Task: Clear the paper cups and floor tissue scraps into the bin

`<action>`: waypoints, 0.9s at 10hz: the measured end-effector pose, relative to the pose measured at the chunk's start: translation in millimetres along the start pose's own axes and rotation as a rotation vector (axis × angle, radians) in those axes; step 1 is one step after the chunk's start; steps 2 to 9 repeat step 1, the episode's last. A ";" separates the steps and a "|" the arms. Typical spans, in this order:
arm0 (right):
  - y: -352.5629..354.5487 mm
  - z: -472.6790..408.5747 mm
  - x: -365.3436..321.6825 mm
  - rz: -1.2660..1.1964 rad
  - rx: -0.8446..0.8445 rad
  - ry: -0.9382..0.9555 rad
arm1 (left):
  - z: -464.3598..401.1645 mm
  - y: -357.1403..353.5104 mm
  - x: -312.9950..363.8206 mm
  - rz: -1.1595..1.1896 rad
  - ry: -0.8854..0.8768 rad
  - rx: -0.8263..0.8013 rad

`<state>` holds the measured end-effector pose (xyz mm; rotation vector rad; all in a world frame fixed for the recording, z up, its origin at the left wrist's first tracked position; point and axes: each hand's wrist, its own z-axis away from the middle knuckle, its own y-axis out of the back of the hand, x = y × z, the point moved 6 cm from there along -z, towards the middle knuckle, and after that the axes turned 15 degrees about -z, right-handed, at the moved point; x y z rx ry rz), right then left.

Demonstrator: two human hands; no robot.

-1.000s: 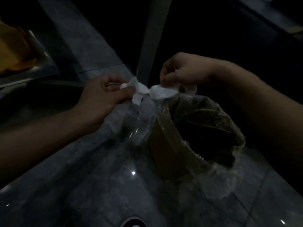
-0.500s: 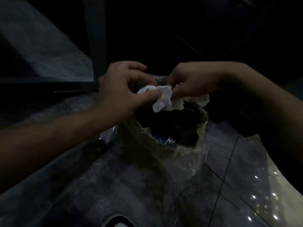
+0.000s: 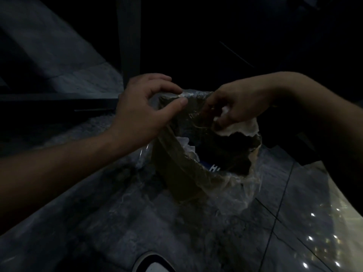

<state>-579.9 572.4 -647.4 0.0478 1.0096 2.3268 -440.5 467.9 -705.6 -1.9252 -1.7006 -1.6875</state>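
A brown bin (image 3: 176, 181) lined with a clear plastic bag stands on the dark marble floor in dim light. White tissue (image 3: 186, 148) lies inside it against the left wall, next to something blue with white letters. My left hand (image 3: 145, 108) hovers over the bin's left rim, thumb and fingers apart, holding nothing. My right hand (image 3: 235, 107) is above the far rim, fingers pinched on a white tissue scrap (image 3: 237, 128) that hangs over the opening.
A dark vertical post (image 3: 129, 42) rises just behind the bin. A low dark ledge (image 3: 55, 103) runs to the left. A shoe tip (image 3: 155, 265) shows at the bottom edge. Light spots glint on the floor at lower right.
My left hand has let go of the tissue and opened; a wad now lies inside the bin. My right hand still holds a scrap, moved slightly right over the rim.
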 end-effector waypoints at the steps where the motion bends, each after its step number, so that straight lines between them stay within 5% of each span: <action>1: -1.0 0.4 -1.0 -0.090 -0.045 -0.091 | 1.2 7.2 -0.9 0.004 -0.009 0.026; 9: -1.0 0.4 -1.0 -0.090 -0.045 -0.091 | 1.2 7.2 -0.9 0.004 -0.009 0.026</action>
